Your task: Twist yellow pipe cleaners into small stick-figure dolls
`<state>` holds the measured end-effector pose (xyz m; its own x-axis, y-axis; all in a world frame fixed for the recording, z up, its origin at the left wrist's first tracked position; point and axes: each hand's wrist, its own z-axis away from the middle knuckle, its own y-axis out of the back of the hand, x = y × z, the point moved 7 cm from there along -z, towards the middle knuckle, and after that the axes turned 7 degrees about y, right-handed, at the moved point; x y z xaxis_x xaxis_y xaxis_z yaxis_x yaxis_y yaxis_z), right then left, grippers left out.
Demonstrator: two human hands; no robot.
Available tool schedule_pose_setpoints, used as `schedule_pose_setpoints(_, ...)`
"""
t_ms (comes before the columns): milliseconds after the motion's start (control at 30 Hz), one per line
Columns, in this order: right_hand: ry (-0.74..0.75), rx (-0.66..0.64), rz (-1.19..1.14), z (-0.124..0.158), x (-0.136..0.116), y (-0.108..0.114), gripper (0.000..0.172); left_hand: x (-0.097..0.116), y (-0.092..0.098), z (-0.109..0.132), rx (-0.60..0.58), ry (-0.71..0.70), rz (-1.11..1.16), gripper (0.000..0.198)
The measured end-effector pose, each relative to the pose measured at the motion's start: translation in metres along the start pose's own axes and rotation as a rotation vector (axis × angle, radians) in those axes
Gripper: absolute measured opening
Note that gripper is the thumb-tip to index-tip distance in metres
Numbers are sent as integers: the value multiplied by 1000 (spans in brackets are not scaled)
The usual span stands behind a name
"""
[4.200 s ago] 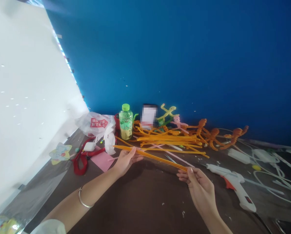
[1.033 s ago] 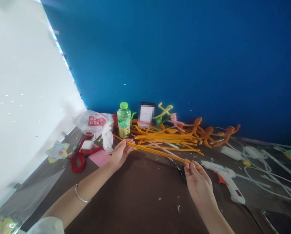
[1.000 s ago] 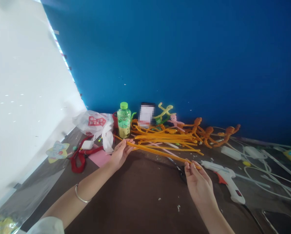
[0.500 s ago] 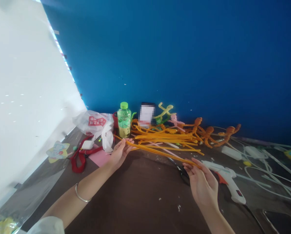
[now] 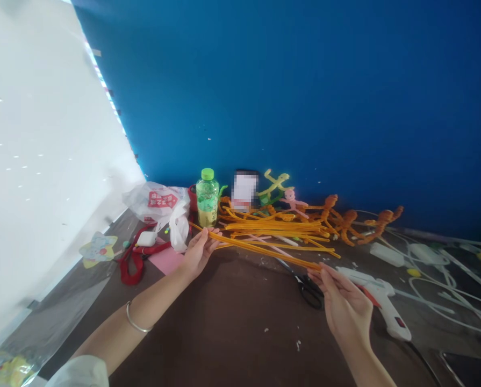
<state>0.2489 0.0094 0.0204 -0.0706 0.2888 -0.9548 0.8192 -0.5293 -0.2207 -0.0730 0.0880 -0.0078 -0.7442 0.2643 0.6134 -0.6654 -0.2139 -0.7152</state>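
**Orange pipe cleaners spanned above the desk**

The bundle is gripped at both ends: its far end is closed on by the left hand, and its near end is pinched between thumb and fingertips by the right hand. The strands are kept straight and slanted, just above black scissors (a white glue gun lies just beside the right hand). Beyond them, a loose pile of pipe cleaners is met, and the blue wall stands further back. A white panel is seen along the left edge, well apart from both hands.
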Motion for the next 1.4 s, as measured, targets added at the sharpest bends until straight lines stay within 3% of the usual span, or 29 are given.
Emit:
schedule_pose_setpoints(500, 72, -3, 267, -10, -3, 17, 36, -1, -2, 1, -5, 40, 10, 16)
schedule_pose_setpoints(600, 58, -10, 239, -11, -2, 16, 35, -1, -3, 2, -18, 53, 17, 16)
schedule_pose_setpoints(767, -112, 8, 22, -4, 3, 6, 36, -1, -4, 2, -15, 57, 62, 17)
schedule_pose_setpoints(1200, -301, -56, -123, 19, 14, -19, 37, -27, -31, 24, -350, 142, -138, 21)
schedule_pose_setpoints(1400, -348, -103, -137, 31, 15, -28, 34, -35, -33, 29, -354, 197, -213, 21)
